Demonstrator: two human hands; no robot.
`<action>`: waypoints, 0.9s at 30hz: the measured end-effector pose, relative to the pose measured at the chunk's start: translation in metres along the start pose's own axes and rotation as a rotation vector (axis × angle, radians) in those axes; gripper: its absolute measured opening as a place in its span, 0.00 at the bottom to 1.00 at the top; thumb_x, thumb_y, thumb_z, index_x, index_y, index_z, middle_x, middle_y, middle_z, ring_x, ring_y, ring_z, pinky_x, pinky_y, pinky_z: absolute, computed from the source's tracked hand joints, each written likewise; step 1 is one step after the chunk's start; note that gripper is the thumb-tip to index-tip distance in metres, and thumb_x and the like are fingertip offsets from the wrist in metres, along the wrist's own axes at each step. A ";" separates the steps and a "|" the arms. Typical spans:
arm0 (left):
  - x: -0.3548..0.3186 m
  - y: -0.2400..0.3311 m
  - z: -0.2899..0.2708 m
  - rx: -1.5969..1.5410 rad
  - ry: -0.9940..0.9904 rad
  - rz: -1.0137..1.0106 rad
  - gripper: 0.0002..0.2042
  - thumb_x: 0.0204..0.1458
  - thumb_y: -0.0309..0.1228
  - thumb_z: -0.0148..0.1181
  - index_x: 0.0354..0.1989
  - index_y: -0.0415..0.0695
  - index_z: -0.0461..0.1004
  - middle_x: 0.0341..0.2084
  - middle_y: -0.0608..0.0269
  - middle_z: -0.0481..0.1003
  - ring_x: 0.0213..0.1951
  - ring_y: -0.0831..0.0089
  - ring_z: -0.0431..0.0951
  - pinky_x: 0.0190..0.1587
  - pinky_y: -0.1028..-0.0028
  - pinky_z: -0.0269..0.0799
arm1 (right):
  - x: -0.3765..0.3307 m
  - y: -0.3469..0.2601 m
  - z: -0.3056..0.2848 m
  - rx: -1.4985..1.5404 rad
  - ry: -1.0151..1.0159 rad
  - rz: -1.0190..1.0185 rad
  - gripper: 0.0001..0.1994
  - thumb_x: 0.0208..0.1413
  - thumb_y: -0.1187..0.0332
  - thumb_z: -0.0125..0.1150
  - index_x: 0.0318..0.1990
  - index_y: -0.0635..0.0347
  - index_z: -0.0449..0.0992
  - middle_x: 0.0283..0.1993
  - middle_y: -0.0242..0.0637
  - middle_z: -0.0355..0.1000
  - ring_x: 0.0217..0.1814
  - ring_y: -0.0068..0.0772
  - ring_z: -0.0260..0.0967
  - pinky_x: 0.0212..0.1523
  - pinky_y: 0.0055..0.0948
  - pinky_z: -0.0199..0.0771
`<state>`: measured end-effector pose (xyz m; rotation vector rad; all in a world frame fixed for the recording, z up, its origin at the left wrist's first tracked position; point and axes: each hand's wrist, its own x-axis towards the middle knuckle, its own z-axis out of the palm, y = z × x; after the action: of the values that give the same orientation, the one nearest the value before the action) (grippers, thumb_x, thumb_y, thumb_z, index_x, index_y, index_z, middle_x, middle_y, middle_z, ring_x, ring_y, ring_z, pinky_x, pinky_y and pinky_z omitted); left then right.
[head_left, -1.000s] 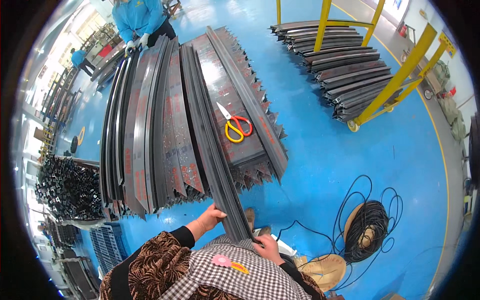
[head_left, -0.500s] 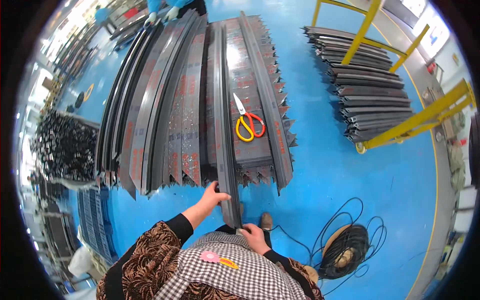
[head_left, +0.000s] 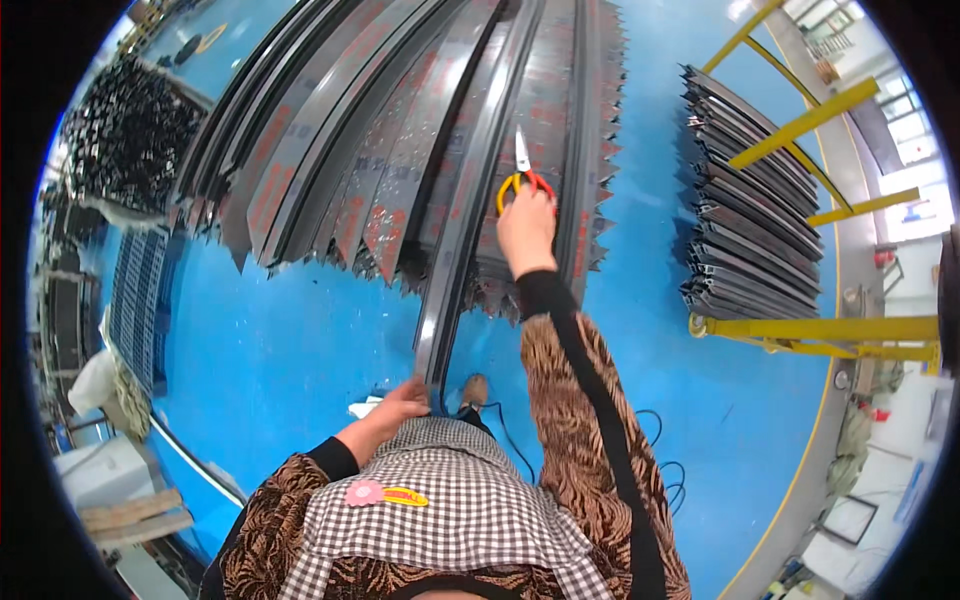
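The right hand (head_left: 528, 225) reaches far out, bent down over the pointed scissors with shiny metal blades and one red and one yellow handle loop (head_left: 522, 155). Its fingers are curled in, not spread, and they touch the handles and hide the bottom of the loops. I cannot tell how tight they pinch. The blades point away from the person. The scissors are over the wide pile of dark grey, shiny strips with red marks (head_left: 390, 180), just right of the long, dark grey bar with grooves (head_left: 460, 240). I cannot tell if they are lifted off the pile.

The left hand (head_left: 402, 402) is low, near the black and white checked cloth apron (head_left: 440, 495). It is closed around the near end of the long bar. The bar slopes up from there and its far part lies on the pile.

Half a second ago both hands were on the bar. The right hand has left the near end and gone up to the scissors. The left hand has slid down closer to the apron. The scissors' blades point nearly the same way as before. The whole view has turned, so the pile sits higher now
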<state>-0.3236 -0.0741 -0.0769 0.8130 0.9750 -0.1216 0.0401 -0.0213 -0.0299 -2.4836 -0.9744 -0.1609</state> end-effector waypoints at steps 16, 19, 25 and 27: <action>-0.004 -0.016 0.020 -0.096 -0.096 0.066 0.05 0.50 0.22 0.57 0.34 0.36 0.71 0.23 0.59 0.74 0.26 0.71 0.76 0.34 0.77 0.71 | -0.065 -0.014 -0.038 1.179 -0.115 0.452 0.26 0.49 0.75 0.56 0.56 0.57 0.57 0.35 0.42 0.68 0.25 0.27 0.67 0.21 0.24 0.69; -0.004 -0.018 0.021 -0.012 -0.073 0.053 0.06 0.51 0.23 0.55 0.35 0.33 0.71 0.24 0.58 0.75 0.28 0.70 0.76 0.36 0.76 0.71 | -0.172 -0.007 -0.093 1.343 -0.390 0.585 0.23 0.49 0.75 0.56 0.53 0.55 0.59 0.28 0.33 0.65 0.19 0.21 0.62 0.17 0.19 0.62; -0.004 -0.013 0.023 -0.001 -0.114 0.048 0.07 0.52 0.24 0.55 0.36 0.33 0.71 0.24 0.57 0.75 0.28 0.70 0.76 0.35 0.77 0.71 | -0.333 0.044 -0.118 0.781 -0.948 0.242 0.30 0.46 0.71 0.57 0.59 0.63 0.57 0.41 0.43 0.71 0.34 0.40 0.69 0.34 0.33 0.69; -0.006 -0.009 0.024 0.058 -0.088 0.050 0.07 0.53 0.24 0.55 0.37 0.33 0.71 0.24 0.57 0.75 0.28 0.70 0.76 0.35 0.77 0.72 | -0.342 0.038 -0.118 0.727 -1.002 0.152 0.29 0.46 0.71 0.57 0.58 0.63 0.58 0.41 0.45 0.70 0.36 0.44 0.69 0.36 0.36 0.68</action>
<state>-0.3144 -0.0971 -0.0704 0.8777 0.8709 -0.1417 -0.1814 -0.3099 -0.0319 -1.8464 -0.9198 1.3413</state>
